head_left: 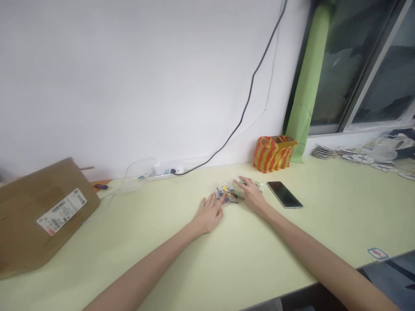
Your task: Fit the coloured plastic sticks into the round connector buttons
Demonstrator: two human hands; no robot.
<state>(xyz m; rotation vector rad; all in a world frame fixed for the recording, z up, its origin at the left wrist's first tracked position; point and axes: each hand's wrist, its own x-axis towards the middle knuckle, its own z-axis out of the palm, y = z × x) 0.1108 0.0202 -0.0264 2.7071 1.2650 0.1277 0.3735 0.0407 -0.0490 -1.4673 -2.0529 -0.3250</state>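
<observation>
A clear plastic bag [229, 194] lies flat on the pale green table. Small pieces in yellow, blue, red, green and black show through it, too small to name. My left hand [209, 214] rests at its left side, fingers stretched out, the index fingertip touching the bag's near left edge. Over the bag's right part lies my right hand [252, 193], palm down with fingers extended, hiding some of the pieces. Neither hand is closed round anything. A dark-screened phone or tablet [285, 195] lies just right of my right hand.
Behind stands a red-and-yellow striped bag [274, 154]. A power strip [164, 174] with a black cable [240, 123] sits by the wall. At left is a cardboard box [22, 216]; at far right are stacked discs [322, 151]. A sticker [378, 253] marks the front edge.
</observation>
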